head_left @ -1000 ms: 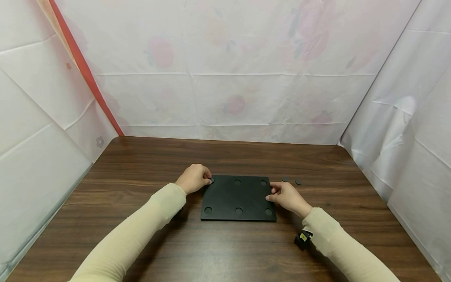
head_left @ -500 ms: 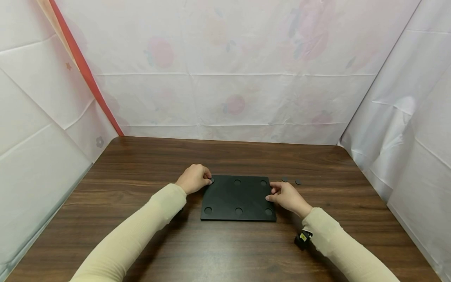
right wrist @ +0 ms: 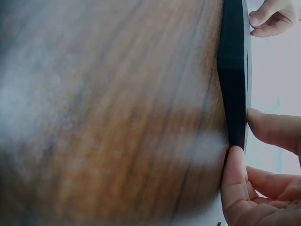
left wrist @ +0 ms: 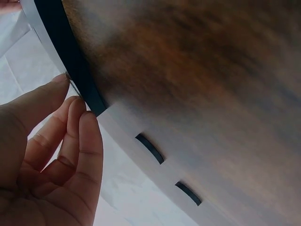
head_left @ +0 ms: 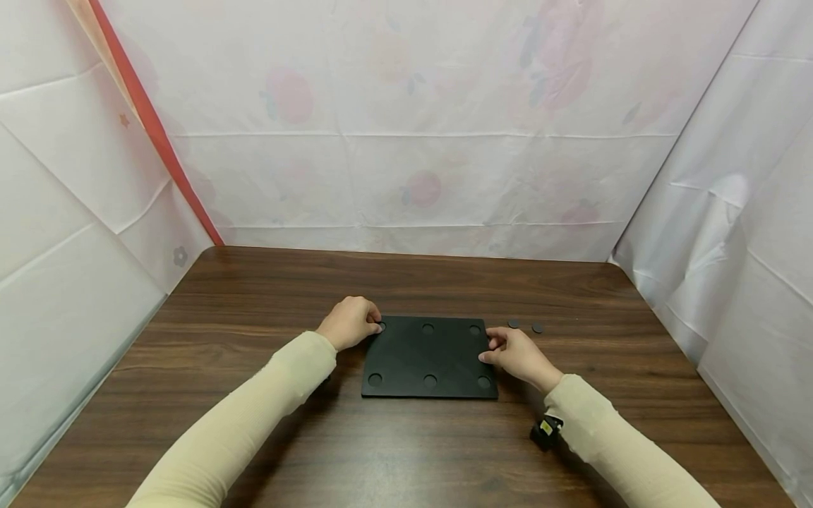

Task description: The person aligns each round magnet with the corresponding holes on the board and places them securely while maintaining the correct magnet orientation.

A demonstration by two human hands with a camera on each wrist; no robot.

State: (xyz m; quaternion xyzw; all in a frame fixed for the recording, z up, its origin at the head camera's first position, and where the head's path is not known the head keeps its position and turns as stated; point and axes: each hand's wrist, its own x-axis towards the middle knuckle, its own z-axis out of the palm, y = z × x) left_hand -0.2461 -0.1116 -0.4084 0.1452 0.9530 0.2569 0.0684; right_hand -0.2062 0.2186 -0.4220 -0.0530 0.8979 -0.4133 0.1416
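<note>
A flat black board [head_left: 432, 356] with round recesses lies on the wooden table. At its far-left corner, my left hand [head_left: 349, 322] pinches a thin dark disc [head_left: 382, 327] at the recess there. In the left wrist view, the thumb and fingertips meet right at the board's top edge, with a thin sliver of the disc [left wrist: 75, 88] showing between them. My right hand [head_left: 517, 354] grips the board's right edge, thumb on the top face and a finger against the side in the right wrist view.
Two small dark discs [head_left: 513, 323] lie on the table beyond my right hand. Two more discs [left wrist: 149, 148] show left of the board in the left wrist view, hidden behind my left hand from the head view. A white patterned curtain [head_left: 406, 176] hangs behind the table.
At the far-left corner the disc under my left fingertips now looks slightly lower and flatter in the recess. My right hand and the board hold their place.
</note>
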